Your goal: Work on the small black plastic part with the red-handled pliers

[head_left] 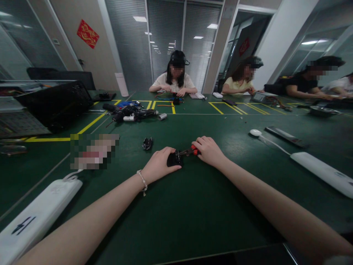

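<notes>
My left hand (159, 163), with a beaded bracelet (142, 180) at its wrist, is closed round a small black part (173, 160) low over the green table. Red-handled pliers (190, 151) are in my right hand (210, 151), their jaws pointing left and meeting the top of the black part. Whether the jaws grip a piece of it is too small to tell. A second small black piece (147, 143) lies on the table just beyond my left hand.
White power strips lie at left (41, 221) and right (322, 169). A heap of black cables (132, 112) sits farther back, beside a dark open case (55, 106). A white mouse-like object (255, 133) and a grey bar (285, 136) rest at right. Several people work across the table (176, 206).
</notes>
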Available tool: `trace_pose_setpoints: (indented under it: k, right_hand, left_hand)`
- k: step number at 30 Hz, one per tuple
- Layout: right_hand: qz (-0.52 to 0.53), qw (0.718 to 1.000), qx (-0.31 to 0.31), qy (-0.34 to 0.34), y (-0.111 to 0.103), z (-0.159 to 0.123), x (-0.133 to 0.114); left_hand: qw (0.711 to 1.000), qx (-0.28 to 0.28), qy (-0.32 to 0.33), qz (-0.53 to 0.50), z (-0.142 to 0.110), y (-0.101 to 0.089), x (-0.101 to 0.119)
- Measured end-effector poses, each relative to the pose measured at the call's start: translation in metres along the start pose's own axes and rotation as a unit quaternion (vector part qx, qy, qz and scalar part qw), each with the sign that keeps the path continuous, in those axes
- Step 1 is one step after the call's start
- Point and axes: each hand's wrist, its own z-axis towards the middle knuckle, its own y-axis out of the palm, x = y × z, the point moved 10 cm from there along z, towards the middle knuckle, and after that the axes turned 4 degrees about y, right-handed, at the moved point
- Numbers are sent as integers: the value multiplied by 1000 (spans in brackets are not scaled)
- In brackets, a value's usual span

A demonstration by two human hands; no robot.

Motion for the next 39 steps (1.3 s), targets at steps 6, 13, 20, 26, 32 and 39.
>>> trace_pose_setpoints:
  k: [6, 13, 20, 26, 32, 39]
  right_hand:
    - [6, 1000, -3, -3, 0, 0, 1]
    - [17, 1000, 0, 7, -1, 0, 2]
    - [2, 1000, 6, 18, -6, -1, 0]
    - [-5, 1000, 7, 14, -8, -1, -1]
    - [1, 1000, 16, 17, -7, -2, 1]
    - [23, 999, 17, 23, -7, -2, 3]
  left_hand:
    - [1000, -3, 0, -3, -1, 1, -1]
    - [1000, -8, -7, 0, -1, 0, 0]
    - [1000, -3, -7, 4, -1, -1, 0]
    - [1000, 4, 1, 5, -1, -1, 2]
    - [1000, 6, 7, 10, -1, -2, 4]
    - [1000, 1, 2, 13, -1, -3, 4]
